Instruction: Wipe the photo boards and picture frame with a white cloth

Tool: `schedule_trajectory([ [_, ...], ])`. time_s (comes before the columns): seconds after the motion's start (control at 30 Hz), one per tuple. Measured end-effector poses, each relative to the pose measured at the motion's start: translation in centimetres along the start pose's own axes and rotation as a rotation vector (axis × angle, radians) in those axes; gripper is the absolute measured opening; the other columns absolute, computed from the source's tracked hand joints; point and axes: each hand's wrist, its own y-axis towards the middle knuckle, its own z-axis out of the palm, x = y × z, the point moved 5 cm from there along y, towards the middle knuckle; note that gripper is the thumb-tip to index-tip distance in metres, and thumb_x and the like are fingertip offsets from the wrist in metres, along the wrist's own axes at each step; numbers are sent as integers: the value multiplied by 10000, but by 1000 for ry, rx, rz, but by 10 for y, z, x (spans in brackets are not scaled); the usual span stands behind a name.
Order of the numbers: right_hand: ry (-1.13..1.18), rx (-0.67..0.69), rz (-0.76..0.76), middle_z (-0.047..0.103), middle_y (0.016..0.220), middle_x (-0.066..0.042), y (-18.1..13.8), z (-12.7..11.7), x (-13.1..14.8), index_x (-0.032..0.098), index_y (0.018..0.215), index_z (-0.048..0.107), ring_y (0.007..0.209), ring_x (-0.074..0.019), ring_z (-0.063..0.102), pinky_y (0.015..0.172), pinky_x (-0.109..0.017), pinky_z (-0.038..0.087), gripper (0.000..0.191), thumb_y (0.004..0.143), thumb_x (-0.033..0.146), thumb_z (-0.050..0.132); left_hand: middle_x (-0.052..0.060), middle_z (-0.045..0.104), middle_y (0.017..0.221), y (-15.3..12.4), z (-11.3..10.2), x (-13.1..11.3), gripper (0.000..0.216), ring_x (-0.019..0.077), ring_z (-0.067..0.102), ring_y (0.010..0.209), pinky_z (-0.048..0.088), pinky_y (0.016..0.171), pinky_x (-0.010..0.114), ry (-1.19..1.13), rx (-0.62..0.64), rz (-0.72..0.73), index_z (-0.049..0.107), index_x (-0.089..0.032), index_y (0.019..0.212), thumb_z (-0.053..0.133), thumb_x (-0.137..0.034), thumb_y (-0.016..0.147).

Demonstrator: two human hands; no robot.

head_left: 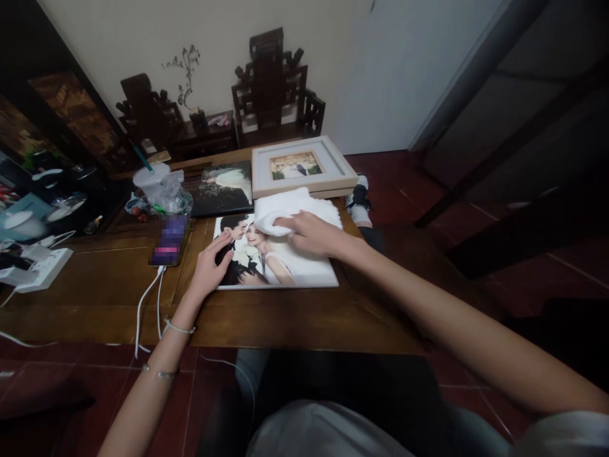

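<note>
A large glossy photo print (290, 263) lies flat on the dark wooden table (285, 320). My left hand (209, 266) rests on the print's left edge with the fingers spread flat, pressing it down. My right hand (309, 233) lies on a folded white cloth (295, 206) that sits on the print's upper part, fingers curled onto the cloth.
A white framed photo (302, 168) and a darker print (221, 187) lie further back. A phone (170, 240) with a white cable, a plastic cup in a bag (159, 187) and a white power strip (35, 270) sit at the left. Carved wooden chairs stand by the wall.
</note>
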Motion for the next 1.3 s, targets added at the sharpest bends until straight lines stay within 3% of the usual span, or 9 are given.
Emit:
schedule_trajectory([
  [0.17,-17,-24,25,507,1461,-199,-57,12,-9,133,1173,636,1443,-363,324,1139,-670,230,472,752,49,441,145,564,1430,0,0,1,401,258,507,1363,363,1173,476,10,-10,1,645,-145,1277,542,-324,932],
  [0.3,46,42,-102,442,1532,-146,-111,21,32,177,1167,640,1497,-338,192,1163,-688,172,549,674,20,459,121,565,1435,0,0,1,407,250,499,1370,351,1179,482,4,-6,1,633,-179,1297,524,-361,950],
  [0.43,122,121,-199,451,1530,-120,-144,15,70,205,1061,681,1486,-330,237,1191,-655,149,528,606,24,483,125,563,1437,1,1,1,409,250,497,1371,350,1179,479,4,-6,-6,639,-175,1287,532,-375,947],
  [0.53,147,131,-179,543,1445,-141,-136,6,68,211,1085,684,1436,-312,359,1181,-600,246,515,640,43,486,128,550,1449,1,1,-1,423,251,496,1372,349,1180,477,14,0,0,632,-171,1296,553,-377,936],
  [0.67,106,65,-146,619,1317,-151,-91,-2,35,193,1129,663,1322,-329,482,1103,-592,346,485,709,63,458,147,544,1450,0,1,-2,443,245,494,1374,340,1187,456,28,13,8,626,-140,1302,563,-372,930],
  [0.77,63,17,-110,693,1042,-125,-49,-7,6,192,1116,659,1030,-315,611,936,-534,455,428,770,93,428,143,547,1449,-1,1,-4,432,243,489,1378,339,1187,462,24,14,15,631,-146,1295,564,-369,931],
  [0.97,74,-18,-37,667,820,-93,4,-17,-30,177,967,669,784,-259,575,746,-376,439,332,745,110,431,154,556,1438,-1,0,-4,422,245,497,1372,352,1176,485,25,9,24,630,-141,1290,568,-354,931],
  [1.13,71,-72,46,680,860,-110,0,-13,-28,161,1056,677,832,-280,595,776,-397,450,399,760,116,414,142,563,1435,0,1,-2,410,239,503,1367,365,1169,484,24,8,26,632,-154,1285,566,-345,928],
  [1.3,11,-29,-18,664,1153,-206,-52,6,9,133,1118,665,1134,-376,586,953,-592,439,441,759,100,411,153,562,1433,-1,1,-1,409,245,503,1367,357,1175,478,18,-3,28,636,-141,1278,566,-339,927],
])
